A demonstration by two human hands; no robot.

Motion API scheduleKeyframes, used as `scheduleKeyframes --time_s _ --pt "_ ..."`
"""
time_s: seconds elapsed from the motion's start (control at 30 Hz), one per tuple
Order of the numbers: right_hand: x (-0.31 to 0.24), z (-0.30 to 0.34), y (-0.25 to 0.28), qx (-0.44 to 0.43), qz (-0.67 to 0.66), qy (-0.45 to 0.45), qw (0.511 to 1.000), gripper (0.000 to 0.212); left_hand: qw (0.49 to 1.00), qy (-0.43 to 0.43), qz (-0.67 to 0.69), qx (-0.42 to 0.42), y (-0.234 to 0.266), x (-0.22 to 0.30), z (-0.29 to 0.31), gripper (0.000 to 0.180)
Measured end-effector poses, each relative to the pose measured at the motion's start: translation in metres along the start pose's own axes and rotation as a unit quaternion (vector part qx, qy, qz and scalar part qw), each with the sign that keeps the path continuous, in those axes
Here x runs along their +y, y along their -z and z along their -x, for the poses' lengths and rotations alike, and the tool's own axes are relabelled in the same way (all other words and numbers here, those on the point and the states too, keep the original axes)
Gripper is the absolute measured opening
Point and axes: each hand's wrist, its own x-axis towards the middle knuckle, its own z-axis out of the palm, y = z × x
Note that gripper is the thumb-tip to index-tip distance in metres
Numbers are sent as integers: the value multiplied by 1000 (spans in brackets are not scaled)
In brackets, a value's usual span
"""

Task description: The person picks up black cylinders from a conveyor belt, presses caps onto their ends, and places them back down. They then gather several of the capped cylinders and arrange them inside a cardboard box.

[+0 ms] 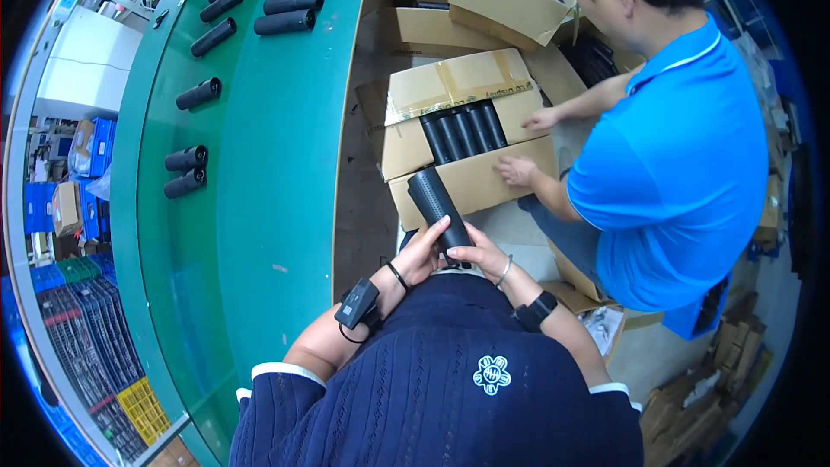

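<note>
A black cylinder with a dotted, grille-like surface is held between my two hands in front of my waist, its upper end tilted to the left. My left hand wraps its lower left side, thumb across the front. From the other side my right hand closes round the lower end, thumb also on the front. Just beyond it, an open cardboard box holds several upright black cylinders. What lies under my palms is hidden.
On my left runs a green workbench with several black cylinders lying on it. A person in a blue shirt crouches on the right, both hands on the box. Another open carton of black parts stands farther back.
</note>
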Motion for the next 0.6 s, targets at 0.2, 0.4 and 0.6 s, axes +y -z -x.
scheduleKeyframes --time_s 0.2,0.4,0.6 --pt "-11 -37 -12 -17 1 -27 999 74 1000 -9 -1 8 20 34 -1 47" --pt "-21 -53 -23 0 -8 1 1000 69 1000 -24 5 17 23 54 3 45" --pt "-34 -51 -29 -14 -15 -1 1000 70 999 -36 13 3 25 62 9 48"
